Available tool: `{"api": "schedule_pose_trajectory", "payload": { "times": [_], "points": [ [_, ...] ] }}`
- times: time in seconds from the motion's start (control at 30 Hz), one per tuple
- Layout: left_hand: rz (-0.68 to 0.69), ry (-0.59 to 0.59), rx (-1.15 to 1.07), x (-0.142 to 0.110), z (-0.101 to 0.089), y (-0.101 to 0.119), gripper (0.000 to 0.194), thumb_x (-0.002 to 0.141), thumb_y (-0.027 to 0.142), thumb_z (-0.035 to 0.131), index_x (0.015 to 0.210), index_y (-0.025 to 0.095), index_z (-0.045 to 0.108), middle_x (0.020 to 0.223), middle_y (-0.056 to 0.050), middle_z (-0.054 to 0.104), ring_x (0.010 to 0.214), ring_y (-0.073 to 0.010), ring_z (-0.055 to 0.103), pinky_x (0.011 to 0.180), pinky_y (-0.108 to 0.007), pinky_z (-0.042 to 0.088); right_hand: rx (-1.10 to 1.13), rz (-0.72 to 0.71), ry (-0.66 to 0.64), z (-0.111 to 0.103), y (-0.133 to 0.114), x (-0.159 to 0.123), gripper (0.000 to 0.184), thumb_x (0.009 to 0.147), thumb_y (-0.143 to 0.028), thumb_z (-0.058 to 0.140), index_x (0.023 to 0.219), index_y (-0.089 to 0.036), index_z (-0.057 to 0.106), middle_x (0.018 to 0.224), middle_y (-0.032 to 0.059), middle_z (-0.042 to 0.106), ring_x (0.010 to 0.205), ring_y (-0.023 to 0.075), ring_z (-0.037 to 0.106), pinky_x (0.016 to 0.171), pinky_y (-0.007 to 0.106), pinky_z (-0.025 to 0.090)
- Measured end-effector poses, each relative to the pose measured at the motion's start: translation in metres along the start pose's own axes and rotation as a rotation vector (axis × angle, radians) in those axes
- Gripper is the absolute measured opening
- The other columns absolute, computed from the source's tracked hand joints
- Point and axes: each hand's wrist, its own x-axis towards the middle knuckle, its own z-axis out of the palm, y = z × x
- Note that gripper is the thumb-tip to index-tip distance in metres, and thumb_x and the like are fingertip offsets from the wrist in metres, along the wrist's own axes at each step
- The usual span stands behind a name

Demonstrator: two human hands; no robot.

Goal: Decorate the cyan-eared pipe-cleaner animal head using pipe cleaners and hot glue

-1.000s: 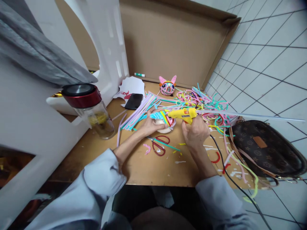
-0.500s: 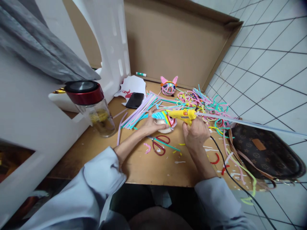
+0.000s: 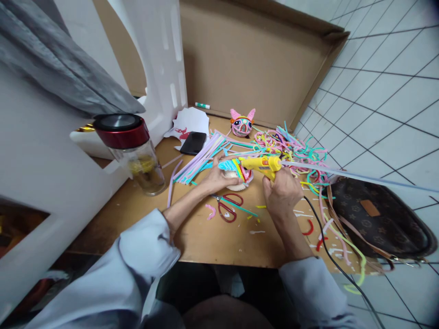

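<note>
My left hand is closed around a small pipe-cleaner craft piece, blue, yellow and red on top with a white underside. In my right hand is a yellow hot glue gun, gripped by its handle. Its nozzle points left and meets the upper edge of the craft piece; whether they touch I cannot tell. A long clear glue stick sticks out of the gun's back. Below the craft piece lie scissors with red handles, a teal pipe cleaner across them.
A finished-looking pink-eared animal head stands at the back. Pipe cleaners lie in a bundle and a tangled heap. Around them are a phone, a glass bottle, a brown handbag and the gun's black cord.
Almost nothing differs. The whole view has shifted by a few pixels, and both hands keep their hold on the craft piece and the glue gun.
</note>
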Motion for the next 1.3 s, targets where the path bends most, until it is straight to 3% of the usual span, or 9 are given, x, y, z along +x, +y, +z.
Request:
{"api": "schedule_pose_trajectory", "payload": {
  "times": [0.33, 0.53, 0.63, 0.77, 0.83, 0.97, 1.07, 1.17, 1.3],
  "points": [
    [0.000, 0.007, 0.000, 0.000, 0.001, 0.002, 0.095, 0.058, 0.036, 0.088, 0.145, 0.029, 0.048, 0.150, -0.007, 0.046, 0.142, -0.0317, 0.046, 0.128, -0.046, 0.024, 0.005, 0.005, -0.012, -0.010, -0.002, 0.002, 0.011, 0.087, -0.022, 0.053, 0.094, -0.019, 0.061, 0.081, 0.0092, 0.064, 0.077, 0.0247, 0.059, 0.068, 0.033, 0.037],
    [-0.005, 0.005, -0.009, -0.002, -0.001, 0.008, 0.091, 0.059, 0.035, 0.086, 0.142, 0.030, 0.050, 0.154, -0.006, 0.042, 0.141, -0.0308, 0.047, 0.128, -0.046, 0.023, 0.092, 0.211, -0.023, -0.009, 0.019, -0.009, 0.015, 0.087, -0.036, 0.055, 0.092, -0.022, 0.057, 0.081, 0.0071, 0.060, 0.077, 0.0252, 0.056, 0.067, 0.033, 0.038],
    [-0.004, 0.013, -0.024, -0.002, -0.002, 0.009, 0.092, 0.057, 0.036, 0.088, 0.141, 0.030, 0.052, 0.155, -0.006, 0.041, 0.142, -0.0310, 0.046, 0.127, -0.046, 0.025, 0.130, 0.333, -0.192, -0.003, 0.046, -0.026, 0.023, 0.084, -0.043, 0.055, 0.092, -0.021, 0.057, 0.085, 0.0080, 0.061, 0.079, 0.0261, 0.056, 0.066, 0.034, 0.039],
    [0.018, 0.012, -0.029, -0.004, -0.001, 0.013, 0.090, 0.056, 0.034, 0.087, 0.140, 0.030, 0.053, 0.153, -0.006, 0.041, 0.142, -0.0313, 0.045, 0.125, -0.045, 0.031, 0.097, 0.509, -0.550, 0.005, 0.081, -0.055, 0.031, 0.079, -0.047, 0.059, 0.090, -0.018, 0.060, 0.077, 0.0060, 0.061, 0.066, 0.0227, 0.052, 0.060, 0.032, 0.035],
    [0.042, 0.003, -0.011, -0.006, 0.000, 0.016, 0.091, 0.056, 0.030, 0.086, 0.141, 0.031, 0.054, 0.154, -0.005, 0.041, 0.142, -0.0317, 0.045, 0.124, -0.045, 0.033, 0.028, 0.489, -0.608, 0.002, 0.090, -0.065, 0.034, 0.079, -0.047, 0.062, 0.092, -0.016, 0.063, 0.080, 0.0097, 0.064, 0.070, 0.0247, 0.055, 0.062, 0.033, 0.037],
    [0.073, -0.036, 0.050, -0.009, 0.000, 0.024, 0.092, 0.056, 0.028, 0.085, 0.142, 0.033, 0.054, 0.155, -0.005, 0.039, 0.143, -0.0348, 0.043, 0.123, -0.049, 0.036, -0.165, 0.236, -0.509, -0.017, 0.082, -0.062, 0.034, 0.085, -0.047, 0.063, 0.090, -0.013, 0.065, 0.092, 0.0199, 0.068, 0.089, 0.0329, 0.059, 0.076, 0.040, 0.040],
    [0.092, -0.078, 0.091, -0.012, -0.002, 0.030, 0.089, 0.056, 0.027, 0.085, 0.140, 0.035, 0.056, 0.152, -0.004, 0.041, 0.147, -0.0373, 0.038, 0.124, -0.051, 0.034, 0.019, 0.142, -0.322, -0.029, 0.058, -0.036, 0.018, 0.092, -0.032, 0.052, 0.092, -0.019, 0.064, 0.094, 0.0131, 0.068, 0.090, 0.0277, 0.059, 0.080, 0.039, 0.039],
    [0.109, -0.156, 0.127, -0.013, -0.004, 0.031, 0.082, 0.058, 0.028, 0.085, 0.137, 0.034, 0.060, 0.151, -0.004, 0.040, 0.150, -0.0382, 0.033, 0.128, -0.052, 0.026, 0.366, 0.196, -0.163, -0.021, 0.029, 0.002, 0.020, 0.092, -0.029, 0.045, 0.076, -0.023, 0.054, 0.079, 0.0049, 0.063, 0.081, 0.0216, 0.057, 0.079, 0.036, 0.040],
    [0.130, -0.276, 0.182, -0.013, -0.009, 0.026, 0.079, 0.060, 0.030, 0.086, 0.135, 0.034, 0.063, 0.151, -0.005, 0.039, 0.153, -0.0400, 0.027, 0.129, -0.056, 0.020, 0.773, 0.420, -0.146, 0.020, 0.005, 0.038, 0.029, 0.092, -0.039, 0.038, 0.066, -0.026, 0.038, 0.063, -0.0032, 0.044, 0.063, 0.0158, 0.045, 0.066, 0.031, 0.039]
  ]
}}
